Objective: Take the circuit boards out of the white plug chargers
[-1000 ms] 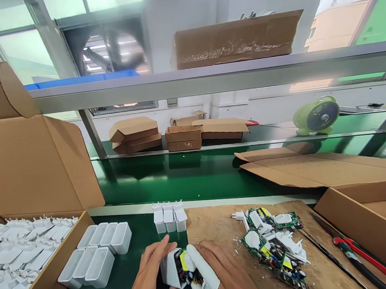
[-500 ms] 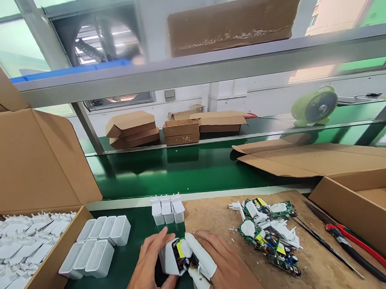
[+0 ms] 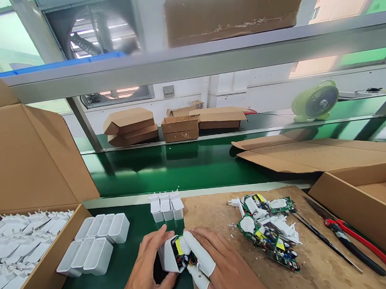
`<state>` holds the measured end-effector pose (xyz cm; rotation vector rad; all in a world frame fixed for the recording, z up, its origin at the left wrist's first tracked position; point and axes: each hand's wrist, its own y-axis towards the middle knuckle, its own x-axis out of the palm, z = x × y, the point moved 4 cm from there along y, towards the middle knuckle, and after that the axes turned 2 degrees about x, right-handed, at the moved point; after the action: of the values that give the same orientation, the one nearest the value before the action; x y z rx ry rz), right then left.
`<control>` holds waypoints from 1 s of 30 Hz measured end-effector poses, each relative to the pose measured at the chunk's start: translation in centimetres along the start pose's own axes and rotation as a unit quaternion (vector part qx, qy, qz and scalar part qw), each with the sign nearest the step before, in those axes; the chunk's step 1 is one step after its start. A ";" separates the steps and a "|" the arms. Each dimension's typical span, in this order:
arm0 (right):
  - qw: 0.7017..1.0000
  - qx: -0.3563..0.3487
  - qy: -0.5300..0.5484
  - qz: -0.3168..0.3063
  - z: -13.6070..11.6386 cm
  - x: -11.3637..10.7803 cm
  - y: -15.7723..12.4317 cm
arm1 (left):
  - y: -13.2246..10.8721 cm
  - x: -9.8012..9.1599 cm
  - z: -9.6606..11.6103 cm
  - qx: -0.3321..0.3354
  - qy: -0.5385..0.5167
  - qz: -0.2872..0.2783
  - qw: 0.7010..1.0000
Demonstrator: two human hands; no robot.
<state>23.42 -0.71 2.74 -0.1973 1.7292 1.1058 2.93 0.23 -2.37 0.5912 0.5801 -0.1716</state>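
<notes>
My left hand [image 3: 150, 262] is closed around a white plastic charger housing [image 3: 167, 256], fingers on its far side and thumb on the near side. Out of the housing's right-hand opening shows a circuit board [image 3: 183, 249] with a yellow-wrapped part, a white blob and small components. White finger covers sit on the thumb and a finger of my right hand [image 3: 224, 264], which pinches the board's exposed end. Just beyond both hands stand three white housings [image 3: 166, 207] with their lids up. How deep the board sits inside is hidden.
At left are several open white housings [image 3: 98, 255] and a carton [image 3: 66, 246] of white plastic parts. Right of my hands, a pile of circuit boards [image 3: 270, 231] lies on brown board [image 3: 213, 208], beside tweezers [image 3: 330, 243], red-and-black pliers [image 3: 356, 243] and an open carton [image 3: 363, 212].
The view has shifted slightly, moving the scene a little up in the picture. Both hands keep their hold on the housing and board, with hardly any movement.
</notes>
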 end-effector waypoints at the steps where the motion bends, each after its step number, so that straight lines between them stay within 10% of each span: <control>1: 1.000 0.002 0.000 0.000 0.0 -0.1 0.0 | 0.0 -0.1 0.0 -0.003 0.004 -0.007 1.000; 20: 1.000 -0.016 0.022 -0.003 -0.4 -0.6 0.3 | 0.0 0.1 -0.1 0.010 -0.014 -0.029 0.999; 30: 0.972 0.085 0.213 -0.054 1.1 0.8 -0.1 | 0.1 0.1 -0.2 -0.021 -0.062 -0.120 0.991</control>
<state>23.82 0.38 1.97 -0.4410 2.1562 0.8702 2.92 0.46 -2.48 0.4653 0.5321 -0.4185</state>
